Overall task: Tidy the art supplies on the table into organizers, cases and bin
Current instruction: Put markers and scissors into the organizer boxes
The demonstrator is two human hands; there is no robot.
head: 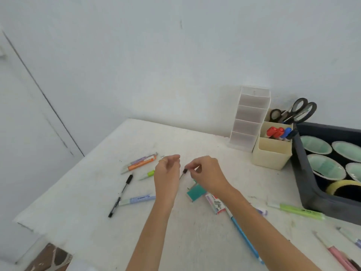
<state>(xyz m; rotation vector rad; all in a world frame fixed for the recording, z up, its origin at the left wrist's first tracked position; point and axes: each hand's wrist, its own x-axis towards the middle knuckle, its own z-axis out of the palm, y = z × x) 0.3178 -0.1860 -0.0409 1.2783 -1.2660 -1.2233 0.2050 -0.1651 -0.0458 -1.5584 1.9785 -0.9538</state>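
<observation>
At mid-table the right hand point(207, 175) pinches the black cap of a thin pen point(182, 174). The left hand point(167, 177) curls round its barrel, well left of the beige organizer point(271, 155).

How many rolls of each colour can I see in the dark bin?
Green rolls: 4
Yellow roll: 1
Total: 5 in view; the dark bin runs past the picture's edge.
</observation>
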